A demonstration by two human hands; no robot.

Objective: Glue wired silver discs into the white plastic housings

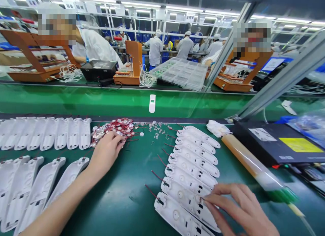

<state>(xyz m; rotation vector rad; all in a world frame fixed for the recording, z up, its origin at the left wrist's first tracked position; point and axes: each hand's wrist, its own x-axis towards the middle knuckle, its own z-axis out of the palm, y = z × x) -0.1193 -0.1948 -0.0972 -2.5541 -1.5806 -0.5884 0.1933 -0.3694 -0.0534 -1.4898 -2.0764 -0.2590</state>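
Observation:
My left hand [105, 151] reaches to the near edge of a heap of small round discs with red wires [124, 125]. Its fingers are curled together, and what lies between them is hidden. My right hand [240, 205] pinches something tiny at the thumb and fingertips, over a column of white plastic shells [186, 177]. These shells lie inside up, overlapping, with thin red wires sticking out at their left ends. Round fittings show inside the nearest ones. Small see-through parts [156, 127] are scattered between the heap and the shells.
More white shells stand in a row [61, 134] at left, others [54, 175] nearer. On the right lie a glue-filled syringe [248, 158], crumpled white tissue [218, 128] and a black box [286, 141]. Beyond a green ledge are orange fixtures [134, 61], plastic trays [181, 73] and co-workers in white.

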